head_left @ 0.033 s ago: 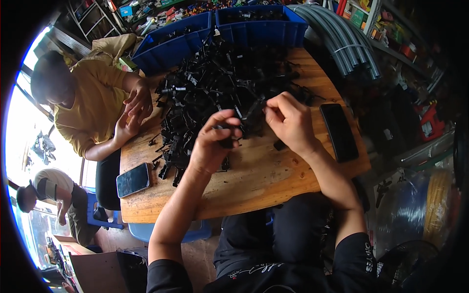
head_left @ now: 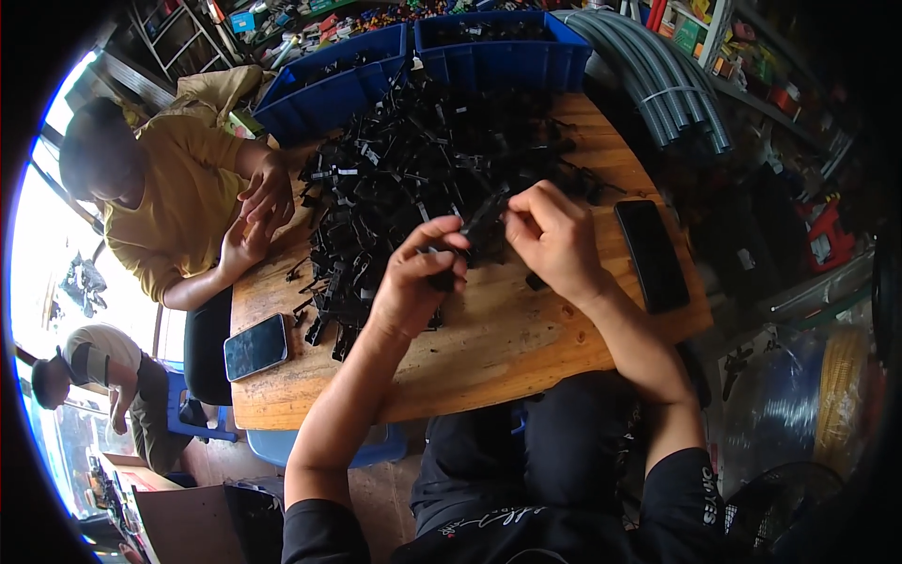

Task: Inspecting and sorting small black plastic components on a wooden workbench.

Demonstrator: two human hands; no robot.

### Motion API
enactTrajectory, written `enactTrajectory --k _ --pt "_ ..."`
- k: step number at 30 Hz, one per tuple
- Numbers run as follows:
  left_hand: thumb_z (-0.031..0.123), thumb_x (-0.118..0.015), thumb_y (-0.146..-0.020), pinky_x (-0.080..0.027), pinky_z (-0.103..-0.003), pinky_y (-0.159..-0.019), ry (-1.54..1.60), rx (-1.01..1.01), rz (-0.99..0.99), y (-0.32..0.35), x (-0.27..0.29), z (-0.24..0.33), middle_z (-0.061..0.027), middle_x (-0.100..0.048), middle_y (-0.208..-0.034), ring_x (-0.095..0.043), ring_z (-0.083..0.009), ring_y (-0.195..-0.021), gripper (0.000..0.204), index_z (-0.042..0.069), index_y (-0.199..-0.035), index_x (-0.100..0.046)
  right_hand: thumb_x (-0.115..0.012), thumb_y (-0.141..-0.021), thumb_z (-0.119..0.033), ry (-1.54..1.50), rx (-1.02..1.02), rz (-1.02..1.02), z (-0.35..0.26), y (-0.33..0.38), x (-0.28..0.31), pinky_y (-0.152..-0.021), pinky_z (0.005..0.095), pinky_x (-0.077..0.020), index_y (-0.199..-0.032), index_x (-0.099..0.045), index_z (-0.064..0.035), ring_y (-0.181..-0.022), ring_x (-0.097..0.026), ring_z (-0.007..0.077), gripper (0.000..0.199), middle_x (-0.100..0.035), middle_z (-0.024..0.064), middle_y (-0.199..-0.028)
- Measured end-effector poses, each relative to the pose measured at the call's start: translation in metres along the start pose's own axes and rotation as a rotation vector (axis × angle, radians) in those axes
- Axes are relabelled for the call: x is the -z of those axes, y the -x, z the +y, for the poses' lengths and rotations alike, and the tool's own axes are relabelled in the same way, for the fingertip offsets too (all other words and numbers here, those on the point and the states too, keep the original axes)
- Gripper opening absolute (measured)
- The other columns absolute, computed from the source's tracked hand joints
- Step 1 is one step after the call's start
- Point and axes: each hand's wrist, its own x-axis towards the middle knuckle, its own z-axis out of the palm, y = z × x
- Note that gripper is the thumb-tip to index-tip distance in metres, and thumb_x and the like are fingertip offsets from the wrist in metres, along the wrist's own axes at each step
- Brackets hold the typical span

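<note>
Nearest, the person's dark-clothed lap sits against the near edge of the wooden table (head_left: 526, 357). Above the bare boards, the left hand (head_left: 413, 282) is curled, its thumb and fingers pinching a small black plastic part (head_left: 442, 278) at the near edge of the heap. Just to its right, the right hand (head_left: 554, 240) is also closed in a pinch, its fingertips gripping a second black piece (head_left: 487, 218) that reaches toward the left hand; the two hands are close together, nearly touching. On the near left of the table lies a phone (head_left: 255, 347) with a light rim, face up. On the right side lies a dark phone (head_left: 651, 254), well apart from the hands. Behind the hands spreads a large pile of black plastic parts (head_left: 413, 160), covering the middle and far table. At the far left, a person in a yellow shirt (head_left: 169, 202) holds both hands together at the pile's edge. Farthest, two blue bins (head_left: 498, 56) stand at the table's far edge, with grey corrugated hoses (head_left: 658, 75) to their right.
</note>
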Motion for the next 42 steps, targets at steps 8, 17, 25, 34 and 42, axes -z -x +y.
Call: enactTrajectory --k 8,17,25,34,42 --pt "0.017 -0.062 -0.084 -0.037 -0.022 -0.054 -0.338 -0.109 0.229 0.005 -0.011 -0.008 -0.0012 -0.054 -0.062 -0.047 -0.0086 -0.055 0.016 0.003 -0.092 -0.062 -0.066 -0.076 -0.002 -0.065 -0.051 -0.164 -0.004 0.007 -0.010 -0.054 0.0243 -0.0473 -0.083 -0.055 -0.0023 -0.061 -0.058 0.0139 0.013 -0.057 0.0055 -0.074" --pt "0.013 -0.062 -0.084 -0.039 -0.021 -0.055 -0.537 -0.062 0.212 0.008 -0.011 -0.001 -0.0007 -0.058 -0.069 -0.049 -0.0078 -0.056 0.014 0.002 -0.092 -0.063 -0.058 -0.089 -0.011 -0.686 -0.490 -0.167 -0.003 0.005 -0.011 -0.070 0.0199 -0.0465 -0.108 -0.056 -0.0012 -0.081 -0.059 0.0082 0.021 -0.062 0.0027 -0.087" --pt "0.005 -0.066 -0.079 -0.038 -0.019 -0.057 -0.786 -0.295 0.223 0.012 -0.016 -0.005 0.0024 -0.057 -0.073 -0.047 -0.0053 -0.059 0.012 0.001 -0.090 -0.064 -0.064 -0.084 -0.008 -0.718 -0.304 -0.303 0.001 0.007 -0.015 -0.062 0.0179 -0.0441 -0.087 -0.063 -0.0061 -0.070 -0.051 0.0033 0.004 -0.056 -0.0010 -0.084" --pt "-0.001 -0.071 -0.069 -0.048 -0.026 -0.061 -1.255 -0.768 0.184 0.011 -0.021 -0.007 -0.0084 -0.062 -0.084 -0.061 -0.0179 -0.071 0.024 0.002 -0.093 -0.067 -0.061 -0.085 -0.009 -1.053 -0.780 -0.451 -0.003 0.005 -0.014 -0.075 0.0200 -0.0424 -0.082 -0.058 -0.0044 -0.079 -0.051 0.0053 0.006 -0.057 0.0007 -0.089" --pt "-0.001 -0.071 -0.069 -0.048 -0.026 -0.056 -1.272 -0.749 0.205 0.015 -0.026 -0.009 -0.0080 -0.061 -0.082 -0.061 -0.0184 -0.066 0.024 0.001 -0.092 -0.066 -0.064 -0.082 -0.011 -1.300 -0.929 -0.443 0.005 0.010 -0.020 -0.075 0.0208 -0.0377 -0.082 -0.058 -0.0062 -0.078 -0.049 0.0067 0.007 -0.057 -0.0014 -0.079"
